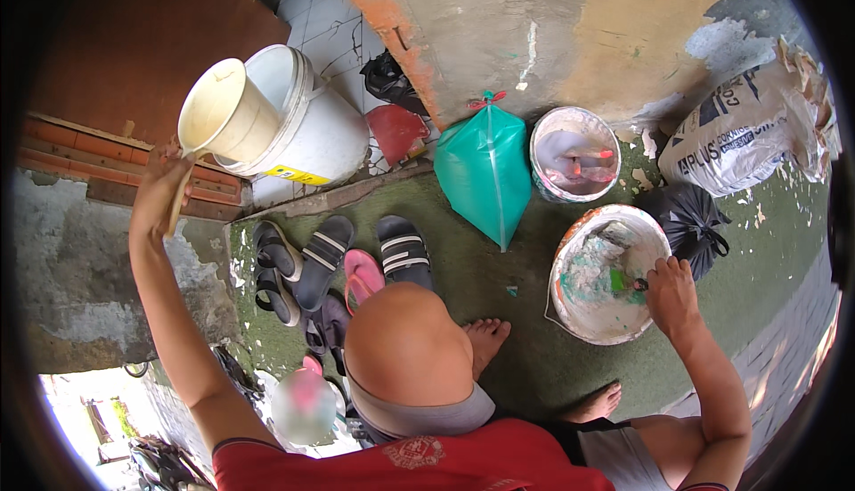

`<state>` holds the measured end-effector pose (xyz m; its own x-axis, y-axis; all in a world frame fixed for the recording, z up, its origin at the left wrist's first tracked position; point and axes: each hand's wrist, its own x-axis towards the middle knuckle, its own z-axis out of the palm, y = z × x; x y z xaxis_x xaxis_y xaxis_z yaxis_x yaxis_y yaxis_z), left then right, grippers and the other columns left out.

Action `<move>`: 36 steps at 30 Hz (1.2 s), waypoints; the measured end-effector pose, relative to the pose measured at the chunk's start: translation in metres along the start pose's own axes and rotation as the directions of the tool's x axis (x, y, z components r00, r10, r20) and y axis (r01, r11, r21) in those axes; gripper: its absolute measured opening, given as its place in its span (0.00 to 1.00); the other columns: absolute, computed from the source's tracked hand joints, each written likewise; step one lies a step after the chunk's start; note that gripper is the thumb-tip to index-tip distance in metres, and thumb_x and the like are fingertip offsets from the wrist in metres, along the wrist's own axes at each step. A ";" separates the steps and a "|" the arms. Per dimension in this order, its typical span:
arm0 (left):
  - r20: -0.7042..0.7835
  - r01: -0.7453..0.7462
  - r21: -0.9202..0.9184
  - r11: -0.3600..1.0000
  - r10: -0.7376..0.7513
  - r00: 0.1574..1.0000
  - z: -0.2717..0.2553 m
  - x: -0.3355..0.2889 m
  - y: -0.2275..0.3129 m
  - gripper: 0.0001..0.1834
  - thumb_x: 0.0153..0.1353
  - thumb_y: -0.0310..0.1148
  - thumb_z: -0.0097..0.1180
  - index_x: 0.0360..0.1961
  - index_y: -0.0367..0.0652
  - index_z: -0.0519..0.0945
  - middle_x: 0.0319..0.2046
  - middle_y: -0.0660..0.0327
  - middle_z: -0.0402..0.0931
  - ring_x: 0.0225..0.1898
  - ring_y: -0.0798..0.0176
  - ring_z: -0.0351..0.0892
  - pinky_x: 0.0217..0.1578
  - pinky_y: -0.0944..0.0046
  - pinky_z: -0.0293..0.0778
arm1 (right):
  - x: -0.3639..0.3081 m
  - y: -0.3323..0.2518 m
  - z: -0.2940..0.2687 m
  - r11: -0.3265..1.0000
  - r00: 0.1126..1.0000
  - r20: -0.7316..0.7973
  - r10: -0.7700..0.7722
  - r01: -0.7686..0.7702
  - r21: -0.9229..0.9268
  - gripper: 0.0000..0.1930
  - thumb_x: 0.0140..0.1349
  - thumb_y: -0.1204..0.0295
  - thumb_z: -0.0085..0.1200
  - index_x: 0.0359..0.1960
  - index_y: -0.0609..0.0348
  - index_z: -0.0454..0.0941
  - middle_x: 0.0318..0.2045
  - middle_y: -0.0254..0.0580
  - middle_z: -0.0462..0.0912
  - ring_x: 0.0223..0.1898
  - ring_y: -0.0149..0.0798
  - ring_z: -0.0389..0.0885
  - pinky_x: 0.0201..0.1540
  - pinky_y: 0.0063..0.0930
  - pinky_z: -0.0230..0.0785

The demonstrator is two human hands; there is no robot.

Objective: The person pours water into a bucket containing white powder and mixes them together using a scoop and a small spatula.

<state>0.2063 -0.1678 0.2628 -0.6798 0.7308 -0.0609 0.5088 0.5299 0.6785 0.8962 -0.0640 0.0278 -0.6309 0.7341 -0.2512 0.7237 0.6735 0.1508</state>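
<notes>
My left hand (162,190), raised at the left, is closed round the handle of a cream plastic dipper (230,117). The dipper is tilted over the mouth of a large white bucket (328,135), which leans on its side near the doorway. At the right, my right hand (674,297) is closed at the rim of a white bucket (609,331) smeared with pale paste and green streaks. From its fingers a small tool with a green part (618,281) reaches into this bucket; its exact kind is unclear.
A tied green bag (485,170) stands by the wall, beside a smaller bucket (574,154) of cloudy liquid with orange-red things in it. A black bag (688,224) and a printed sack (739,130) lie farther right. Sandals (325,259) sit left of my knee. A blurred shape (303,406) is lower left.
</notes>
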 end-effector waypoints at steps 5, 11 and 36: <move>-0.035 0.168 -0.014 0.986 -0.168 0.985 -0.021 0.107 -0.052 0.19 0.61 0.38 0.62 0.46 0.36 0.74 0.31 0.61 0.77 0.22 0.72 0.73 0.18 0.70 0.68 | 0.014 -0.011 0.002 0.995 0.999 0.044 0.009 -0.004 -0.101 0.05 0.53 0.72 0.55 0.28 0.55 0.83 0.34 0.41 0.77 0.44 0.42 0.74 0.50 0.35 0.61; -0.090 0.254 0.116 0.960 -0.244 0.966 0.043 0.156 -0.057 0.14 0.53 0.37 0.66 0.29 0.36 0.79 0.21 0.59 0.76 0.17 0.66 0.73 0.17 0.64 0.67 | 0.008 -0.010 -0.001 0.978 0.985 0.157 0.077 -0.044 -0.203 0.06 0.52 0.70 0.56 0.29 0.54 0.84 0.35 0.40 0.78 0.46 0.40 0.74 0.52 0.36 0.59; 0.894 -0.048 0.005 0.999 0.017 0.448 0.280 -0.057 0.054 0.15 0.71 0.39 0.52 0.42 0.36 0.79 0.28 0.59 0.81 0.26 0.69 0.81 0.24 0.71 0.75 | 0.013 -0.039 0.010 0.949 0.920 0.357 0.161 -0.244 0.200 0.09 0.58 0.68 0.53 0.26 0.59 0.82 0.25 0.51 0.84 0.28 0.51 0.86 0.34 0.41 0.78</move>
<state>0.4205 -0.0606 0.0977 0.1763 0.7209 -0.6703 0.5434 0.4965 0.6769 0.8633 -0.0816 0.0089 -0.3642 0.7526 -0.5486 0.8964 0.4430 0.0126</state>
